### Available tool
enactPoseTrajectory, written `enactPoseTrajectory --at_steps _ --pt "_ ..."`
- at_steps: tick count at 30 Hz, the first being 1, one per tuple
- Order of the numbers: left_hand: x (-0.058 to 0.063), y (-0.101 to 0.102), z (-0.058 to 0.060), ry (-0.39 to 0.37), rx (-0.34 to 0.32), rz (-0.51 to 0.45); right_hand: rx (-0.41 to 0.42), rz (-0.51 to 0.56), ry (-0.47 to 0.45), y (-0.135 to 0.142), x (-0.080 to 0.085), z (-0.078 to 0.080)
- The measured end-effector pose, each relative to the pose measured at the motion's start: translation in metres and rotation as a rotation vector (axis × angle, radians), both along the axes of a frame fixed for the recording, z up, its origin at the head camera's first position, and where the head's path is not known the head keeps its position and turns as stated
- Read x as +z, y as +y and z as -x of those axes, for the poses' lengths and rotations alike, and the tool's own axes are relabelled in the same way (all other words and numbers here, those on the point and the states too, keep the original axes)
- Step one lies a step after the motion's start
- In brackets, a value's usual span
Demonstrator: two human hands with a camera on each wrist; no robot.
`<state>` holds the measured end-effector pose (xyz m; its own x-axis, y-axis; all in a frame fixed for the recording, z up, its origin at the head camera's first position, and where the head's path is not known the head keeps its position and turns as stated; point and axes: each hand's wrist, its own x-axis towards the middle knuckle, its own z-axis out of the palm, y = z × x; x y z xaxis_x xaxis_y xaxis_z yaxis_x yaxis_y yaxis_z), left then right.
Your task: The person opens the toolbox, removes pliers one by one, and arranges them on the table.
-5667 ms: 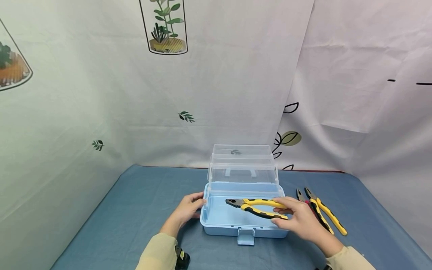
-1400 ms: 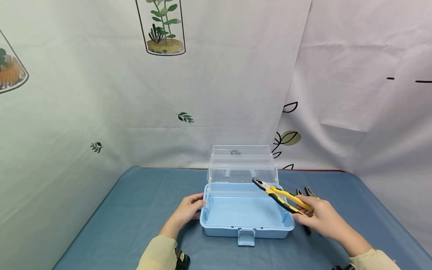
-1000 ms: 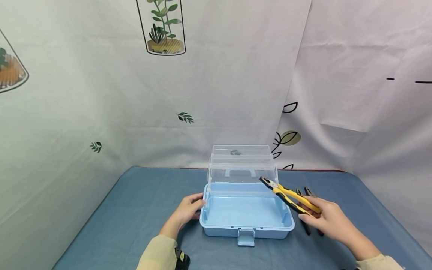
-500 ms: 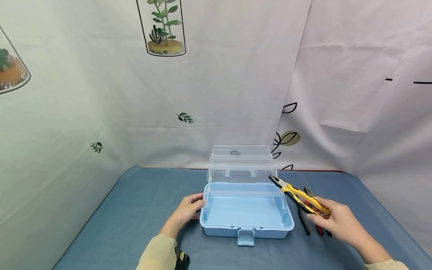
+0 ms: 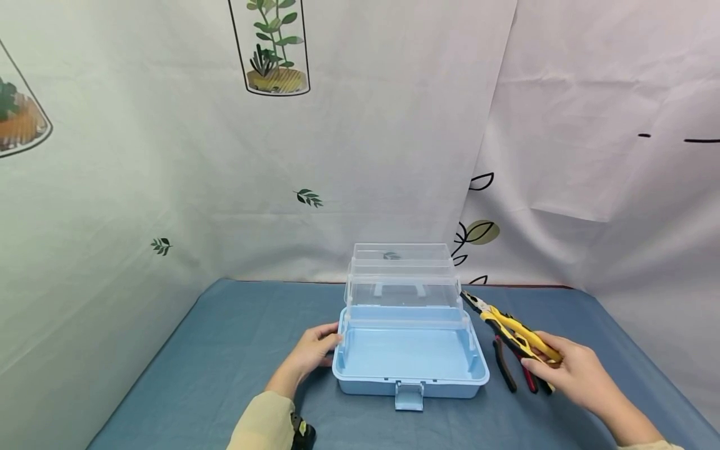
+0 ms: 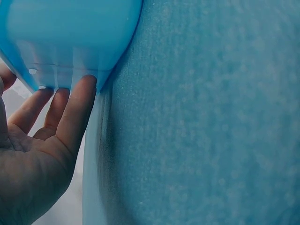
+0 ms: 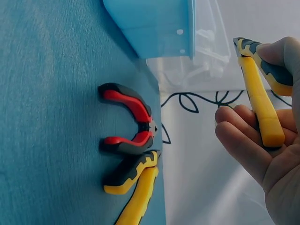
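A light-blue toolbox [image 5: 371, 387] stands with its clear lid [image 5: 405, 290] raised at the back. My left hand [image 5: 311, 347] holds its left side, thumb at the rim and fingertips on the outer wall [image 6: 70, 51]. To the right of the box, my right hand [image 5: 579, 372] grips yellow-and-black combination pliers [image 5: 520, 329] by the handles, which are spread apart. Their dark jaws point up and left, near the box's back right corner. Below them lie red-and-black handled pliers [image 7: 136, 105] and a second yellow-and-black pair [image 7: 140, 187], partly hidden by the held ones in the head view.
A blue cloth [image 5: 253, 325] covers the table. Pale fabric walls [image 5: 394, 125] with printed plants close it in behind and at both sides. The box's front latch [image 5: 409, 397] hangs down over the cloth.
Earlier the right hand held the pliers over the box's inside; it has since carried them right, past the box's edge and over the other pliers. The left hand has stayed at the box.
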<state>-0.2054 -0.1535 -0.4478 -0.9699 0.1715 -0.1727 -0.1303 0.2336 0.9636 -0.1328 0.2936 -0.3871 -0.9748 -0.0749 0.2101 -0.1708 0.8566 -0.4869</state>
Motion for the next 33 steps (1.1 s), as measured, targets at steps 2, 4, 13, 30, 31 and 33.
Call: enactPoseTrajectory --at_steps 2,4,13,30,31,33 --pt "-0.001 0.0 0.001 0.001 -0.003 -0.003 -0.008 0.001 -0.003 0.002 -0.001 -0.001" --pt "-0.001 0.0 0.001 0.001 -0.004 -0.008 -0.016 -0.003 -0.003 0.005 -0.002 0.0" --pt "-0.001 0.0 0.001 -0.002 -0.013 -0.01 -0.063 -0.023 -0.024 0.014 -0.007 0.002" --pt "-0.001 0.0 0.0 0.009 0.007 -0.026 -0.119 -0.062 -0.019 0.029 -0.016 0.008" --pt "0.0 0.0 -0.001 0.009 0.011 -0.028 -0.123 -0.067 -0.022 0.03 -0.016 0.008" --pt "0.0 0.0 -0.001 0.007 0.014 -0.03 -0.127 -0.07 -0.026 0.032 -0.016 0.009"
